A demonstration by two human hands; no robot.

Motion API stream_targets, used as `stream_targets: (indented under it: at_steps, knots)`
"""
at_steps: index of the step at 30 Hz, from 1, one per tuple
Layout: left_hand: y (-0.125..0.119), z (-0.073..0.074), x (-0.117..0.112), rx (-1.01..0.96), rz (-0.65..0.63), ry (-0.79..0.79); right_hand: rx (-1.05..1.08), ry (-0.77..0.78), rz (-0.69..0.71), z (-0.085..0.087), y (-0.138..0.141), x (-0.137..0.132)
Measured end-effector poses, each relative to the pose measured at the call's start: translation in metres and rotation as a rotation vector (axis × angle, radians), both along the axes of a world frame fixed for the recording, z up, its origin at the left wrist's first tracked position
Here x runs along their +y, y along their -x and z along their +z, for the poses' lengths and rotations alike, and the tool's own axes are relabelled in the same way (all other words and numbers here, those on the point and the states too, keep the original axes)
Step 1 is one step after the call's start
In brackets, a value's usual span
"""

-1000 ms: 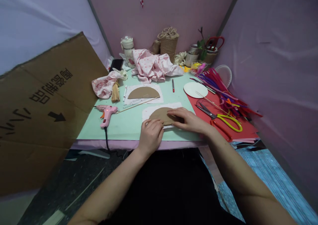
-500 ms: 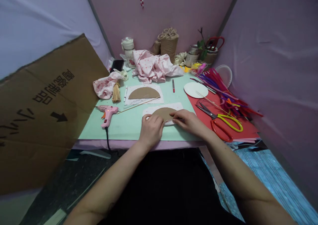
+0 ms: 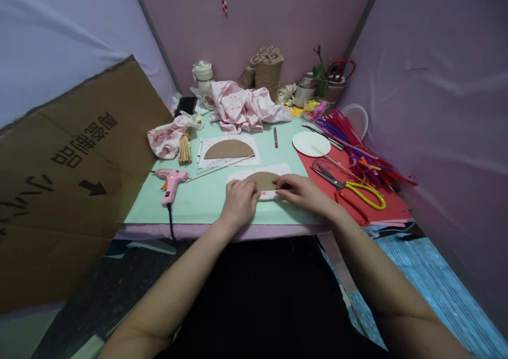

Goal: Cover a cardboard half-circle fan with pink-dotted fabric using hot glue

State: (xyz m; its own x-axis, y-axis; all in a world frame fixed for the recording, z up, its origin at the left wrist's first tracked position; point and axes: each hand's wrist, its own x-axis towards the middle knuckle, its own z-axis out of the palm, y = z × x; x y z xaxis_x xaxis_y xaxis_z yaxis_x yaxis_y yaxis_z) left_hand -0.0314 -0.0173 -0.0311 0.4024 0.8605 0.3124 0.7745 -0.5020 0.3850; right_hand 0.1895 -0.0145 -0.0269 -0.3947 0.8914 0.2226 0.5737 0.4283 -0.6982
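Observation:
A brown cardboard half-disc [image 3: 263, 179] lies on a piece of white patterned fabric [image 3: 278, 169] near the front of the mint-green table [image 3: 206, 198]. My left hand [image 3: 239, 203] pinches the fabric's near edge, folded up over the straight side of the half-disc. My right hand [image 3: 301, 192] does the same a little further right, fingers curled on the fabric. A second cardboard half-disc on fabric [image 3: 229, 149] lies behind them.
A pink glue gun [image 3: 171, 182] with its cord lies left of my hands, a thin wooden stick [image 3: 218, 168] beside it. Scissors [image 3: 349, 190] rest on red paper [image 3: 381, 205] at right, by pipe cleaners [image 3: 349, 134] and a white disc [image 3: 311, 143]. A large cardboard sheet [image 3: 67, 174] leans at left.
Both hands drew in toward the near edge of the half-disc and folded the fabric up over it; the right hand went from lying flat to pinching.

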Motion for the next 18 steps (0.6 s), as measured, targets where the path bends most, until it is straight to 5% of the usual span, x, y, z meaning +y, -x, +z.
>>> stream_targets:
  at_steps: [18]
  knots:
    - [-0.0045,-0.001,-0.0009,0.034,0.041,-0.02,-0.05,-0.016,-0.061,-0.0028,-0.0034,0.0077]
